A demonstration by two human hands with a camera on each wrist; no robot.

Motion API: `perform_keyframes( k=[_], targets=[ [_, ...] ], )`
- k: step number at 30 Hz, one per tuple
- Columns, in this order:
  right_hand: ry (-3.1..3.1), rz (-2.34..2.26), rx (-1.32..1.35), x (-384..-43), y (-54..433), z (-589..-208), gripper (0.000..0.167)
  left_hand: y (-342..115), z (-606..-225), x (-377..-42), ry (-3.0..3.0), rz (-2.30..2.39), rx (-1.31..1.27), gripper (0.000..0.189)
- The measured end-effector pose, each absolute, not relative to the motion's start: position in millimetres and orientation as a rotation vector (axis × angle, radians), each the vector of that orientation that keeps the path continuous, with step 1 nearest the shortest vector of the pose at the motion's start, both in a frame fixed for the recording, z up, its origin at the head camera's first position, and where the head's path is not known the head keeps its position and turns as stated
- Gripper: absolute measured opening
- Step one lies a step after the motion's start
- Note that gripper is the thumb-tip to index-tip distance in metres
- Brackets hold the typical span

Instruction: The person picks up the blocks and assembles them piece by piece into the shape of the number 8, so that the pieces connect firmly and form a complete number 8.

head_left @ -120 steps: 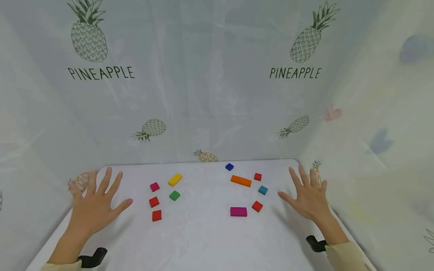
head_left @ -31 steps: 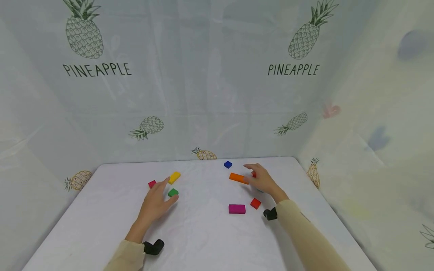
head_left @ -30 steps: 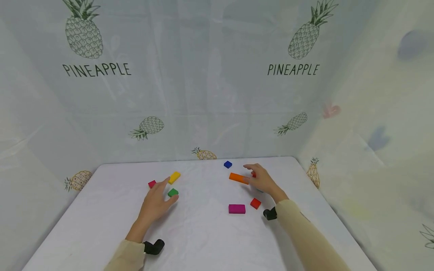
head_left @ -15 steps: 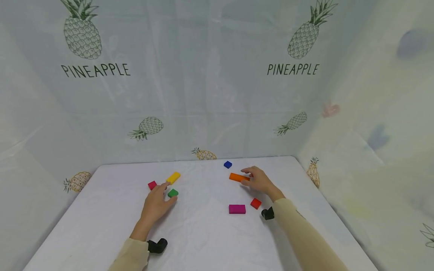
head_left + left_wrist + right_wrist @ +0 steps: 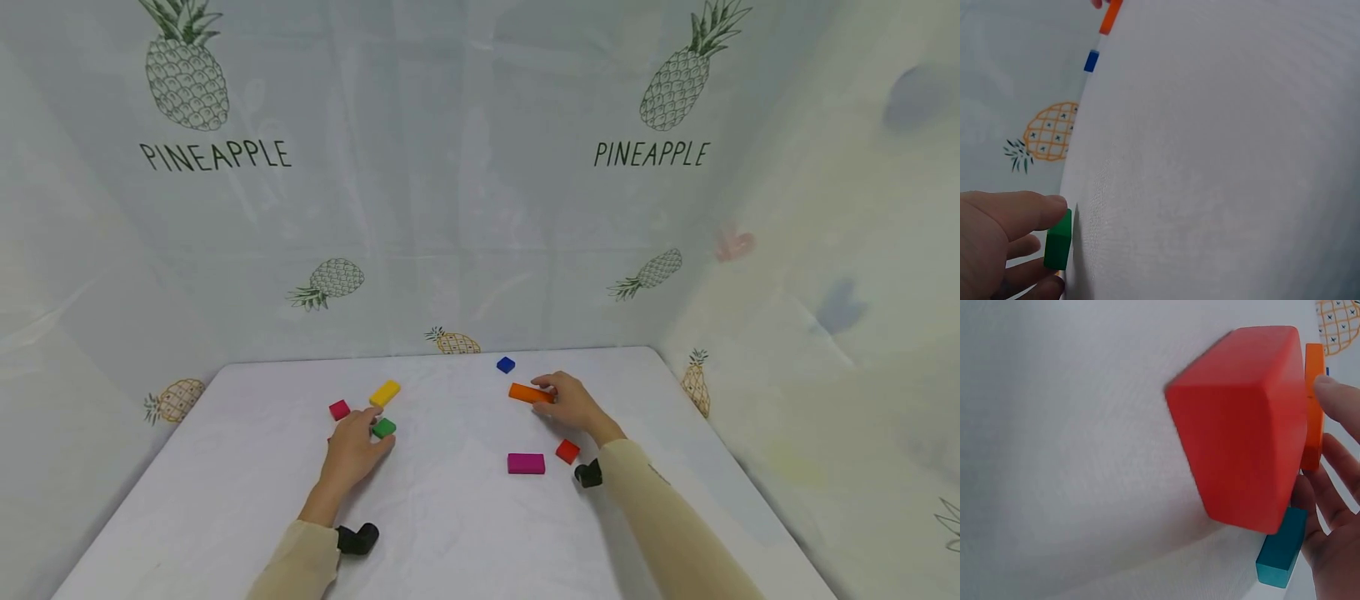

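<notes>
You're likely mid-grasp: right hand (image 5: 573,404) pinches orange block (image 5: 522,392), left hand (image 5: 351,447) part-curled about green block (image 5: 385,428), contact unclear, so next probably firm up left.

On a white bench (image 5: 450,525), the left hand (image 5: 351,450) parts thumb and fingers around a green block (image 5: 384,428), near a yellow block (image 5: 386,393); the right hand (image 5: 574,402) straddles the end of an orange block (image 5: 523,392).
</notes>
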State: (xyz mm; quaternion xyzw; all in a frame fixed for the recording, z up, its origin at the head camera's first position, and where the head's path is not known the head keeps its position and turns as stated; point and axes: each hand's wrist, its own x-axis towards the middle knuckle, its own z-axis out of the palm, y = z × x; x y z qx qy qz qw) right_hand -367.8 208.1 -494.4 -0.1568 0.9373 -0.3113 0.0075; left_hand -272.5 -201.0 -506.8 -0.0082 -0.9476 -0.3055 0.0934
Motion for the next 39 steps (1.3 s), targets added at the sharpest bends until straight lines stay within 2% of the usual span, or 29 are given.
perform_keyframes(
  k=[15, 39],
  targets=[
    [2.927, -0.931, -0.422, -369.4, 205.9, -496.0, 0.042, -198.4, -508.7, -276.0, -2.783, -0.863, -0.003, 0.038],
    [2.932, -0.891, -0.439, -371.9, 204.3, -494.1, 0.034, -200.0, -506.1, -276.9, -2.768, -0.881, -0.020, 0.036]
  ],
)
